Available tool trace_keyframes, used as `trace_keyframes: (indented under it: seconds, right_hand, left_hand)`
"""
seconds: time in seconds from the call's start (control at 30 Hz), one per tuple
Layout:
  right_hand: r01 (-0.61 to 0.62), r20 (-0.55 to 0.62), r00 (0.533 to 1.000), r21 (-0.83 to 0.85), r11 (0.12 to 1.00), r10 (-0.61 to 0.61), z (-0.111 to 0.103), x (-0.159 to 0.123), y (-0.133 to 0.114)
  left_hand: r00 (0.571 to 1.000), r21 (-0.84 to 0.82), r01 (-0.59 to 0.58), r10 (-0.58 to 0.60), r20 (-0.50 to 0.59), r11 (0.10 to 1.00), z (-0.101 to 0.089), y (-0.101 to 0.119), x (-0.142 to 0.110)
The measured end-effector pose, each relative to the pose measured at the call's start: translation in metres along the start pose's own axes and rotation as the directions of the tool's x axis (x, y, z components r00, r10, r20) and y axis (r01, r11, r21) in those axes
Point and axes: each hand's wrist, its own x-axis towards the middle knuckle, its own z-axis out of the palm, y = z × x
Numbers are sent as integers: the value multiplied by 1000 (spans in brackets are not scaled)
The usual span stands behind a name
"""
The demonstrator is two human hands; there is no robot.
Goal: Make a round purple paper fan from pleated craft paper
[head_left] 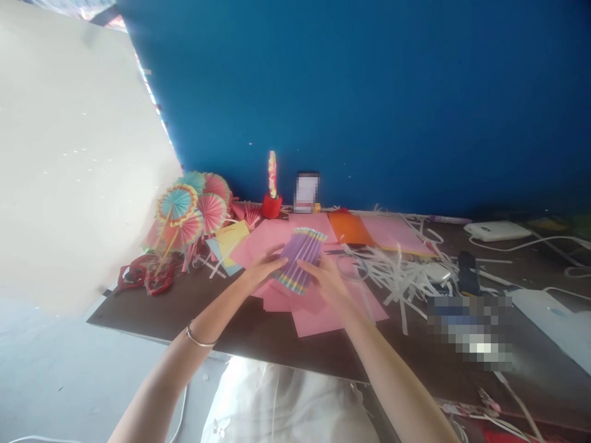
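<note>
A pleated purple paper (pixel 302 257) with yellow and blue edging is held between my two hands, above the pink sheets (pixel 318 317) on the dark table. My left hand (pixel 268 266) grips its left side, thumb on the front. From the right, my right hand (pixel 323 275) holds the other side, its thumb on the pleats too. The fingers behind the paper are hidden. Left of my hands lie yellow and light-blue paper pieces (pixel 232 237).
Several round folded paper fans (pixel 178 206) cluster at the left, by a red ribbon-like item (pixel 148 275). A red pot (pixel 272 206) stands at the back near an orange sheet (pixel 349 227). White paper strips (pixel 392 274) pile up on the right, with a white power bank-like device (pixel 492 231) and cables beyond.
</note>
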Motion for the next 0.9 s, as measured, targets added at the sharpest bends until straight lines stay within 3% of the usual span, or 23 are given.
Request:
trace_keyframes:
  seconds: [0.1, 0.2, 0.27, 0.3, 0.33, 0.4, 0.47, 0.53, 0.63, 0.9]
  right_hand:
    - [26, -29, 999, -41, 999, -27, -2, 1, 4]
    - [99, -152, 980, -185, 978, -128, -3, 4, 16]
    - [166, -275, 916, -406, 899, -293, -5, 5, 22]
    - [198, -297, 864, -540, 818, -406, -6, 5, 24]
    - [228, -275, 808, -670, 707, -521, -8, 5, 24]
    - [291, -105, 726, -848, 442, -680, -11, 3, 21]
    - [367, 106, 696, -903, 224, -711, -13, 0, 17]
    - [435, 257, 693, -894, 107, -673, -13, -2, 13]
    - [494, 356, 701, -867, 62, -618, -11, -4, 11]
    - [569, 471, 674, -822, -5, -569, -14, -4, 7]
  left_hand:
    - [999, -26, -20, 21, 27, 999, -2, -1, 0]
    - [998, -35, -69, 69, 0, 997, -4, -4, 3]
    - [996, -9, -85, 85, -20, 996, -8, -7, 7]
    - [995, 12, -92, 92, -28, 996, -9, -9, 9]
    - [994, 34, -101, 102, -35, 994, -11, -10, 11]
    - [991, 72, -129, 132, -39, 989, -13, -11, 12]
    - [988, 99, -151, 153, -18, 984, -13, -9, 11]
    - [988, 127, -157, 156, 18, 979, -10, -6, 8]
    - [983, 156, -176, 165, 80, 972, -6, -4, 4]
    - [963, 236, -239, 199, 179, 942, -9, -12, 6]
